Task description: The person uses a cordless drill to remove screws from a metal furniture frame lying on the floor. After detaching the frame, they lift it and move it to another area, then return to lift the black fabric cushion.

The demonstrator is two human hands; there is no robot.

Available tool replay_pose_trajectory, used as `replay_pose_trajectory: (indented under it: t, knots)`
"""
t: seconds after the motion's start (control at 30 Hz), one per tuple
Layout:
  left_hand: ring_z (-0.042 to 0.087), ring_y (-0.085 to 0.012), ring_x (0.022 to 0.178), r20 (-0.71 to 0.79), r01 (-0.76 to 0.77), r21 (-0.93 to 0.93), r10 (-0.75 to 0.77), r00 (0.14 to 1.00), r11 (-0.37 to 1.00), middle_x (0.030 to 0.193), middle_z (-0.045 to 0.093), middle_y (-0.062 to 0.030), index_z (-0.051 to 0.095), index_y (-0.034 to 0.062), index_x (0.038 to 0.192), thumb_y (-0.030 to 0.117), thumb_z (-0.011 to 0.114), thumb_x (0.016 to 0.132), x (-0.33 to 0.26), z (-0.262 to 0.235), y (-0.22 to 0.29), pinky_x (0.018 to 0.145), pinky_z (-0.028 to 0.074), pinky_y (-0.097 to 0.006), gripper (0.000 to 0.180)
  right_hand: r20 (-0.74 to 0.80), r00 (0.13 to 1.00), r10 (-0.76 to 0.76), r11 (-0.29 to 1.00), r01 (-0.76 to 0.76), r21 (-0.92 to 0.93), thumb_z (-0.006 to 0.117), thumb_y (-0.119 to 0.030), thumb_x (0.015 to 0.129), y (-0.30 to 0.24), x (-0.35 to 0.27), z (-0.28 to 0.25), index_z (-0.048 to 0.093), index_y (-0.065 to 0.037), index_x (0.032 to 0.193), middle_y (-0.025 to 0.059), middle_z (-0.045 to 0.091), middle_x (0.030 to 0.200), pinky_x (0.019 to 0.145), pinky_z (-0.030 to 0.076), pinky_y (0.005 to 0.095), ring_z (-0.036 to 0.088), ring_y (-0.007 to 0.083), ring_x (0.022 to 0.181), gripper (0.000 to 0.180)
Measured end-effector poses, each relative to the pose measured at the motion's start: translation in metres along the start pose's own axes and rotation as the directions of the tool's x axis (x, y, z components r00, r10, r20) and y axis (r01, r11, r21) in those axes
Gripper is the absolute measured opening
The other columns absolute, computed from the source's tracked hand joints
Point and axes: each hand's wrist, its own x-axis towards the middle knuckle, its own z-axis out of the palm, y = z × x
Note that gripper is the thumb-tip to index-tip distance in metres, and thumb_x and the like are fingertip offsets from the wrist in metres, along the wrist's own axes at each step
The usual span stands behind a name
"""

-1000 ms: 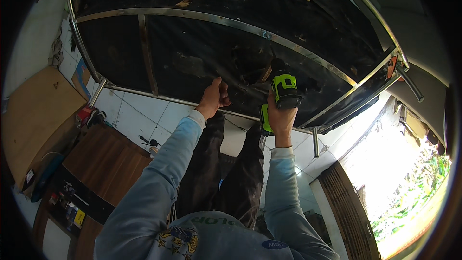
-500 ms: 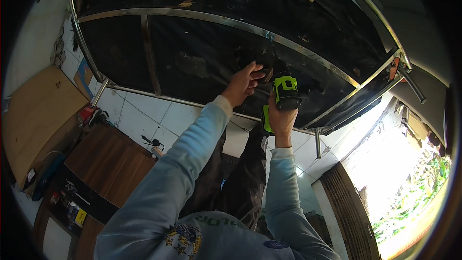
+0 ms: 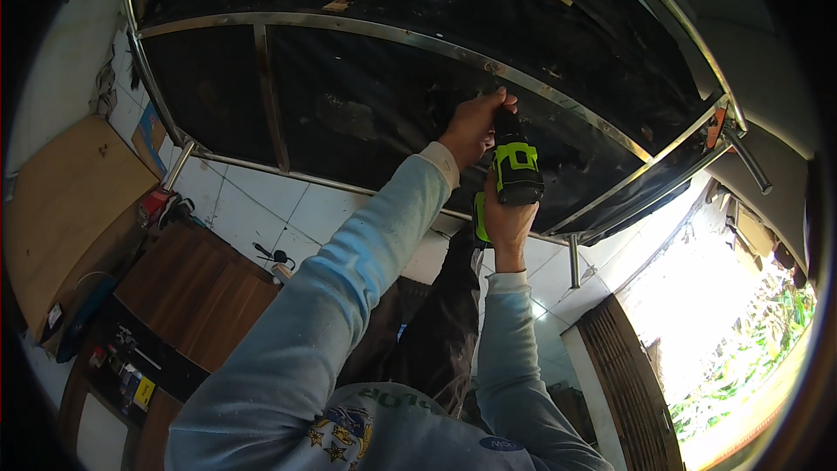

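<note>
Overhead: dark panel (image 3: 366,105) in a metal tube frame (image 3: 349,28), white tiled wall (image 3: 253,201) behind, wooden cabinet (image 3: 192,288) lower left. Head view: right hand (image 3: 506,222) wraps closed around the grip of a green-black cordless drill (image 3: 516,166). Drill body's long axis runs up-down in frame, nose up at the panel. Left hand (image 3: 475,126) is clasped over the drill's front end, against the panel.

daylight is glaring in overexposed from the lower right, the dark panel overhead is staying dim, fisheye edges bending
</note>
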Motion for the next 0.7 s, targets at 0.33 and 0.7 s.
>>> replay_pose_trajectory:
  t: [0.33,0.7]
  knots:
    - [0.044,-0.0056,0.053,-0.016,0.007,0.015,-0.007,1.0,1.0,0.086,0.067,0.0013,0.07,0.0109,0.098,0.033,0.063,0.1,0.005,-0.005,-0.001,0.047,0.028,-0.024,0.023,-0.001,0.999,0.04,0.999,-0.04,0.002,0.073,-0.018,0.088,-0.002,-0.001,0.001,0.069,0.001,0.107,0.0183,0.073,0.1,0.08,0.057,0.0418,0.073,0.0345,0.092,0.026]
    - [0.044,-0.0047,0.05,0.033,-0.006,0.028,0.005,0.999,1.0,0.087,0.069,-0.0005,0.07,0.0095,0.099,0.034,0.065,0.1,0.003,-0.008,0.0,0.044,0.028,-0.022,0.025,0.028,0.999,0.021,0.999,-0.02,-0.039,0.073,-0.018,0.088,-0.005,0.0,-0.002,0.07,0.001,0.105,0.0175,0.074,0.098,0.08,0.057,0.0418,0.074,0.0338,0.091,0.026]
